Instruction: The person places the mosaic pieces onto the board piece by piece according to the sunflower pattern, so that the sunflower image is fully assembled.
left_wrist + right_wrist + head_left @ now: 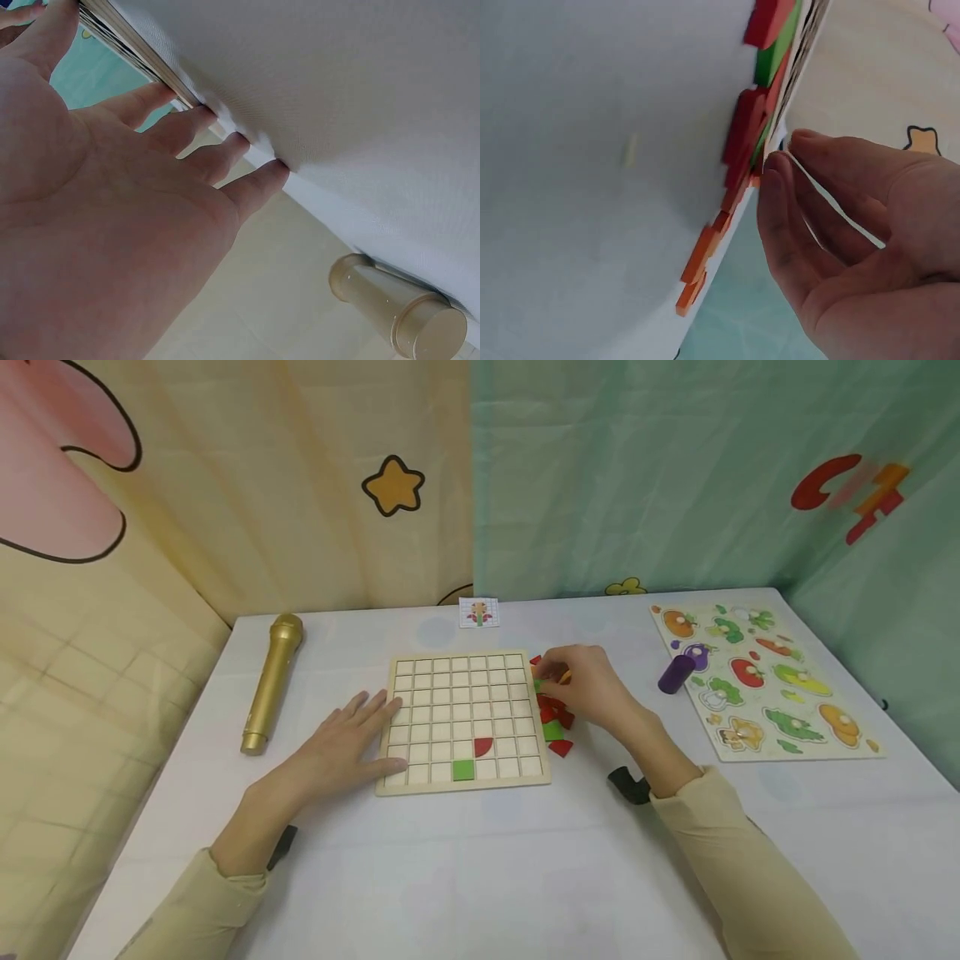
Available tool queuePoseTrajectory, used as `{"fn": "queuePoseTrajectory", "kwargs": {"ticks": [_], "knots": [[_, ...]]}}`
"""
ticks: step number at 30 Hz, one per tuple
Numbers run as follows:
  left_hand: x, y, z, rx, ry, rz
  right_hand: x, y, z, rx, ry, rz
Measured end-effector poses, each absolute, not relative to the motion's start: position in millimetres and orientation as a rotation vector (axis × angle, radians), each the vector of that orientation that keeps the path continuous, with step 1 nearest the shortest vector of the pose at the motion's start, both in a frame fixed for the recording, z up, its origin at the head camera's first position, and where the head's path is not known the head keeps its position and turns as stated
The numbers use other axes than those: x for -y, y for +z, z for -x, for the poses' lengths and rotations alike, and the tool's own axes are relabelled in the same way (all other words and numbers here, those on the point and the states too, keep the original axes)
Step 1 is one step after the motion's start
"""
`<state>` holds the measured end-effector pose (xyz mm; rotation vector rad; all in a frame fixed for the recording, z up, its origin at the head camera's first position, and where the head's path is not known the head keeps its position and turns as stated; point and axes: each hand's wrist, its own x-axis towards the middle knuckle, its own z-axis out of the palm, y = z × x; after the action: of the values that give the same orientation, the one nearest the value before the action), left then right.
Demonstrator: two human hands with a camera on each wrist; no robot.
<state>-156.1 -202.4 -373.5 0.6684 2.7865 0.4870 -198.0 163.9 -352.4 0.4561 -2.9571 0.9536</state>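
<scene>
The left hand (pixel 345 747) lies with its fingers spread, fingertips and thumb on the left border of a wooden grid board (pixel 423 657). Inside the grid are a green square tile (pixel 463 770) and a red quarter-round tile (pixel 483 747). At the board's right edge, the right hand (pixel 588 681) bends over a pile of small tiles, thumb and fingertips close together, pinching a green tile (pixel 537 685) mostly hidden by the fingers. Red tiles (pixel 557 714) lie beneath that hand, and orange tiles (pixel 699 253) show along the pile in the right wrist view.
A gold microphone (pixel 272 685) lies at left. Behind the board sits a small picture card (pixel 478 612). To the right is a vegetable puzzle board (pixel 795 746), with a purple cylinder (pixel 677 674) at its left edge. Curtains hang behind the table (pixel 480 877).
</scene>
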Motion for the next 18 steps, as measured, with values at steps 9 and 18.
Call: {"fn": "queuePoseTrajectory", "kwargs": {"ticks": [9,18], "knots": [[202.4,-374.0,156.0,-2.787,0.485,-0.675,-171.9,-364.0,208.1,3.077,0.855,-0.444],[200.8,-371.4,154.2,-2.791,0.477,-0.675,-172.7,-365.7,208.2,3.08,0.829,-0.428]]}}
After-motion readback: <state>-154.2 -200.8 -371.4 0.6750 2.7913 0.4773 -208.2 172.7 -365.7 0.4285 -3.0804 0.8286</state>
